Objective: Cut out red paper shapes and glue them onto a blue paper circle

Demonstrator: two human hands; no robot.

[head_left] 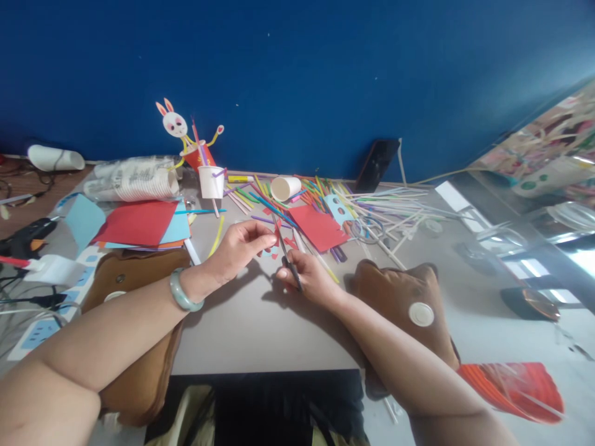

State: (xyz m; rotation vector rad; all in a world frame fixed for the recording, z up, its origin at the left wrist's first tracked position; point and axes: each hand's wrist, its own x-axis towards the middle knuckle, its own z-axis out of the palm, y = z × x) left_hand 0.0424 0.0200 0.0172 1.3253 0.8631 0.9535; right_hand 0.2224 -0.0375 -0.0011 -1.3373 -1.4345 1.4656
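Observation:
My right hand (309,275) is wrapped round the dark handles of a pair of scissors (284,249), whose blades point up and away from me. Just left of the blades, my left hand (239,244) is closed in a pinch; what its fingertips hold is too small to make out. A green bangle circles the left wrist. Behind the fingers, red paper scraps (288,238) lie on the grey table (227,334), beside a larger red sheet (318,227). A light-blue paper cutout with holes (339,209) rests past that sheet.
Coloured sticks (395,204) are strewn along the back. A rabbit-faced cup figure (198,155) stands behind a white paper cup (211,183). Bagged cups (134,179), coloured paper (134,223) and a power strip (39,331) are at left. Brown cushions (400,310) flank my arms; a phone (377,164) leans on the wall.

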